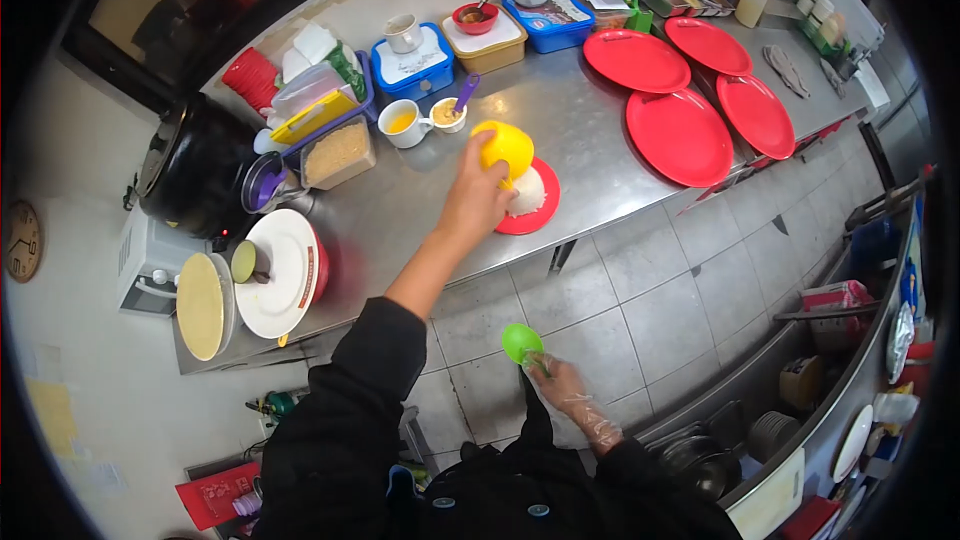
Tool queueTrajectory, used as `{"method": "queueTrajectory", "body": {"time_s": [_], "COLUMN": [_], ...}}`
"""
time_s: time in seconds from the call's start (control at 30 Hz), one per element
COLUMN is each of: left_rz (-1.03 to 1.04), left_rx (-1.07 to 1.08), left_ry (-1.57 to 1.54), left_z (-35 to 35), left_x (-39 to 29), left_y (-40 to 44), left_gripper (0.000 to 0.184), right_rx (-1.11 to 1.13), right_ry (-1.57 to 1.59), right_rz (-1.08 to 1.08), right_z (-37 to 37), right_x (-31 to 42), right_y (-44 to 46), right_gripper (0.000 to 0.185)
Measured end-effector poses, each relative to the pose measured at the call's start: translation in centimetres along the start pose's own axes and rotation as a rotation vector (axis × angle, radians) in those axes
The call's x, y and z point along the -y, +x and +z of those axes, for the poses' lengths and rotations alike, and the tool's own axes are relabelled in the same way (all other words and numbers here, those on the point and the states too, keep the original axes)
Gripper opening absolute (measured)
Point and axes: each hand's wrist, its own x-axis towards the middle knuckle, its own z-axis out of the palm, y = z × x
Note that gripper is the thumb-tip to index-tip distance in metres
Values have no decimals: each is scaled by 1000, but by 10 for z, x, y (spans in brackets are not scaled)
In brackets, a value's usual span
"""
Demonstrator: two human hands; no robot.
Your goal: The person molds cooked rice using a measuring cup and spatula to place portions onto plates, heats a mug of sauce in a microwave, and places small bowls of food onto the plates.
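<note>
My left hand grips a yellow bowl, tilted just above a small red plate. A mound of white rice sits on that plate, near the counter's front edge. Lower in view, my right hand, in a clear plastic glove, holds a green scoop over the floor. Behind the yellow bowl stand a white cup with yellow liquid and a small cup with brown crumbs and a purple spoon.
Large red plates lie on the right of the steel counter. Lidded tubs line the wall. At left are a crumb container, a black cooker and a white lid. Shelves with dishes stand at lower right.
</note>
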Motion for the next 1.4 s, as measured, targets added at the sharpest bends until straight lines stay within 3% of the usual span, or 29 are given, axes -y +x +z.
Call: {"method": "queueTrajectory", "body": {"time_s": [0.03, 0.2, 0.23, 0.27, 0.33, 0.4, 0.5, 0.53, 0.57, 0.6, 0.63, 0.67, 0.7, 0.73, 0.77, 0.83, 0.9, 0.97, 1.1, 1.23, 1.4], "left_rz": [68, -120, -240, -311, -705, -952, -959, -967, -1008, -1157, -1144, -1295, -1363, -1466, -1647, -1866, -1932, -1908, -1864, -1697, -1616], "left_rx": [-155, -488, -549, -565, -828, -1148, -1446, -1522, -1521, -1465, -1411, -1264, -1145, -1093, -884, -659, -517, -135, 2, 43, -128], "left_ry": [1, 237, 194, 374, 15, -254, 53, 180, 255, 327, 427, 672, 714, 679, 576, 441, 367, 424, 400, 411, 78], "left_z": [-20, -164, -189, -216, -262, -316, -379, -397, -413, -428, -442, -453, -462, -468, -476, -470, -461, -445, -411, -397, -411], "left_x": [-2, -20, -19, -13, -28, -57, -142, -165, -179, -197, -200, -199, -198, -199, -187, -153, -119, -83, -40, -22, -13], "left_y": [-5, -124, -169, -223, -338, -469, -602, -634, -686, -729, -778, -832, -871, -888, -931, -994, -1044, -1096, -1152, -1163, -1174], "left_gripper": [25, 23, 23, 21, 13, 11, 16, 18, 18, 18, 20, 23, 28, 32, 36, 40, 43, 41, 33, 32, 32], "right_rx": [45, 256, 368, 421, 457, 553, 614, 686, 741, 766, 791, 818, 799, 775, 802, 819, 831, 807, 908, 996, 1048], "right_ry": [-45, -227, -339, -365, -439, -474, -497, -581, -669, -478, -371, -268, -357, -454, -477, -593, -636, -739, -766, -823, -956], "right_rz": [-42, -273, -306, -357, -566, -670, -878, -845, -804, -1005, -1105, -1206, -1326, -1445, -1466, -1677, -1772, -1913, -2034, -2056, -2071], "right_z": [1, 13, 20, 35, 80, 132, 230, 252, 275, 311, 344, 377, 400, 424, 452, 504, 546, 589, 654, 686, 712], "right_x": [6, 94, 116, 130, 158, 197, 255, 299, 341, 355, 376, 396, 426, 449, 466, 488, 497, 496, 482, 474, 473], "right_y": [4, 20, 21, 23, 23, 8, -35, -73, -114, -141, -173, -204, -245, -282, -315, -376, -424, -450, -471, -481, -488], "right_gripper": [34, 37, 37, 37, 38, 40, 50, 51, 53, 53, 54, 54, 53, 51, 51, 48, 43, 24, 8, 9, 14]}}
